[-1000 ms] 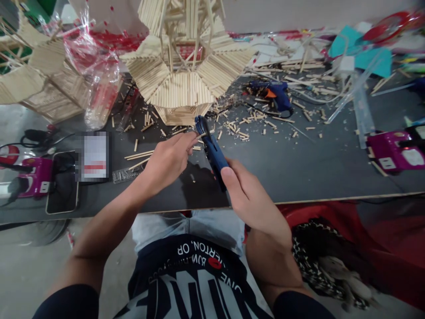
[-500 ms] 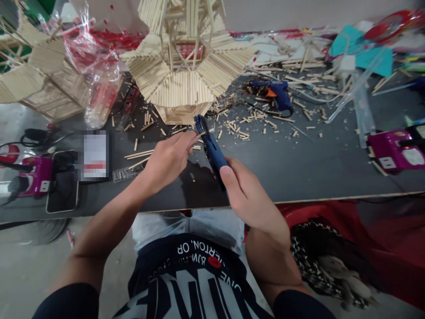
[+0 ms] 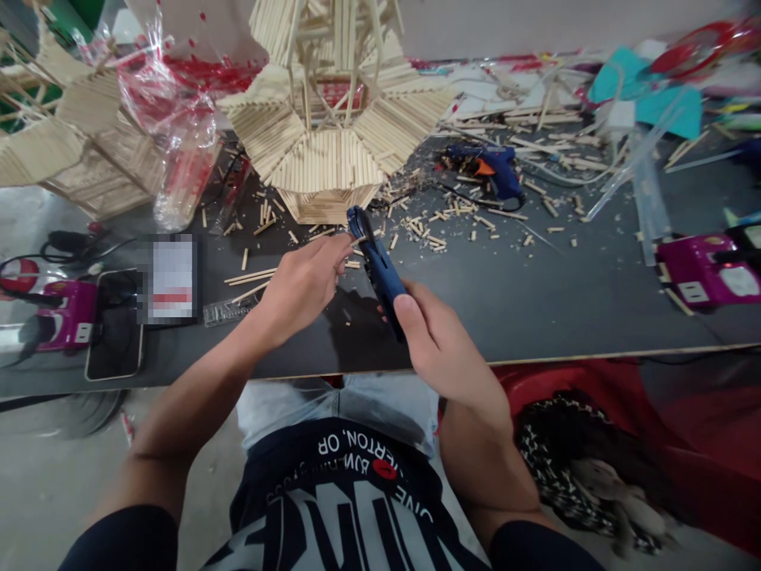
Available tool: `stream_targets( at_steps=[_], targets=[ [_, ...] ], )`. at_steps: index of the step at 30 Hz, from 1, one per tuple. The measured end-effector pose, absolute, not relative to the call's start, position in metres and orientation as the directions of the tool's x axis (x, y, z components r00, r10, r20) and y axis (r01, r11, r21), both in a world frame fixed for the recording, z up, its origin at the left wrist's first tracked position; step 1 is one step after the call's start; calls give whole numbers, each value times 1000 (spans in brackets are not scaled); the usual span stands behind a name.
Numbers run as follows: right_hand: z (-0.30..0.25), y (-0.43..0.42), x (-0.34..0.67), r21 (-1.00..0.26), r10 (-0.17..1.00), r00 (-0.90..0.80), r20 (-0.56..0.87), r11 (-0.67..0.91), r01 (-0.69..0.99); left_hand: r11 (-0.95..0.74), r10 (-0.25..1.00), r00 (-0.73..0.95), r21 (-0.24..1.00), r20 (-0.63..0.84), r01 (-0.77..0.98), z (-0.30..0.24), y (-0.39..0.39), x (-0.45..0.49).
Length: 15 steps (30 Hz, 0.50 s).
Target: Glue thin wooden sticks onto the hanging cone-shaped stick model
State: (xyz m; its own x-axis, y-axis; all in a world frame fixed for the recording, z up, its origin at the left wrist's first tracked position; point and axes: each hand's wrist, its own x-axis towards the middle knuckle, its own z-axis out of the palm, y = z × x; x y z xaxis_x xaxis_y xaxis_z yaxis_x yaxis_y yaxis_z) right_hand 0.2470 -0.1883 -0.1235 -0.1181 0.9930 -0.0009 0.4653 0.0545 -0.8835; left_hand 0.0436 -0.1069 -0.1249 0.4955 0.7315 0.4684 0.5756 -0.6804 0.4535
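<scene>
My right hand [image 3: 437, 337] is wrapped around a dark blue hand cutter [image 3: 384, 274], its thumb lying along the near end of the handle. The cutter points up and slightly left, over the table. At its far end, my left hand [image 3: 306, 281] pinches a thin wooden stick [image 3: 357, 240], mostly hidden by the fingers. The stick's tip reaches to the cutter's head; whether the blade touches it is too small to tell. Just beyond stands a tiered structure of wooden sticks [image 3: 326, 162]. Loose long sticks [image 3: 250, 277] and a clear ruler [image 3: 226, 312] lie beside my left wrist.
Cut stick pieces [image 3: 437, 238] litter the table behind the cutter. A blue glue gun [image 3: 504, 170] lies at the back right. Purple power sockets [image 3: 705, 270] sit at both sides, with a phone [image 3: 114, 325] at left. Another stick structure [image 3: 110, 135] stands far left.
</scene>
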Motion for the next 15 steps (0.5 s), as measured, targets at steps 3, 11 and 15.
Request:
stream_targets(
  at_steps=[3,11,15],
  targets=[
    [-128,-188,247,-882,995,-97,-8,39,470,-682,730,491,455,476,572,-125,-107,44],
    [-138,-189,242,-853,997,-27,-72,-48,519,-645,763,460,480,455,594,-127,-109,47],
    [-139,-186,240,-822,998,-34,-48,-20,569,-639,768,466,465,441,613,-128,-107,45]
  ],
)
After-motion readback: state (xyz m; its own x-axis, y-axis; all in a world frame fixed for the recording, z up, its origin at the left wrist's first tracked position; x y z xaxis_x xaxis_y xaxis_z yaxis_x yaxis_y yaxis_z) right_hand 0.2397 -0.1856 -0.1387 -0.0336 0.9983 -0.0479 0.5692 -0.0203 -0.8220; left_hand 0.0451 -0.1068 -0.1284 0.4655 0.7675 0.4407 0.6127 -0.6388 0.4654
